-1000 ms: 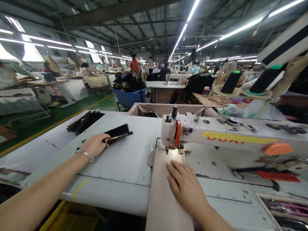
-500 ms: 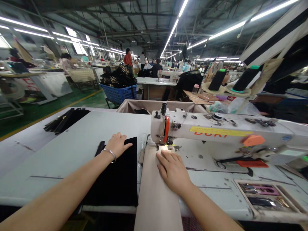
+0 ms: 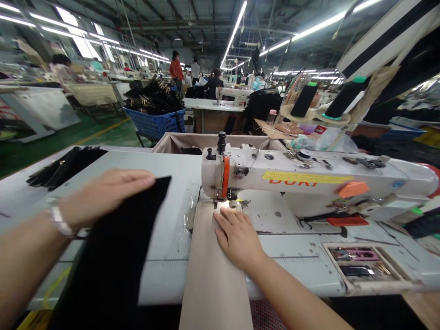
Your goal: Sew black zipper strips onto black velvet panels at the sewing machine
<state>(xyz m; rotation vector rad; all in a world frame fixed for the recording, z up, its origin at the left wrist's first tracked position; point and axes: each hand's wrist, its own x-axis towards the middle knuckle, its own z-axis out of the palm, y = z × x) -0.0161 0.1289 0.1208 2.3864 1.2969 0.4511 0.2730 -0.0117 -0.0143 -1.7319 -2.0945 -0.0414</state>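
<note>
My left hand [image 3: 103, 195] is lifted off the table with a black fabric piece [image 3: 113, 256] hanging from it; the fingers lie along the cloth's top edge and hold it. My right hand [image 3: 237, 236] rests flat, fingers spread, on a beige fabric strip [image 3: 213, 279] just in front of the needle of a white sewing machine [image 3: 309, 178]. The strip runs from the needle plate toward me over the table's front edge.
A stack of black pieces [image 3: 65, 165] lies at the table's far left. A tool tray [image 3: 360, 266] sits at the right front, orange-handled scissors [image 3: 330, 222] under the machine arm. Behind are a beige bin [image 3: 206, 142], thread cones [image 3: 305, 98], a blue basket [image 3: 154, 123] and other workers.
My left hand took a black piece from the far left, dragged it toward the machine, and now lifts it off the table. My right hand stays flat on the beige strip.
</note>
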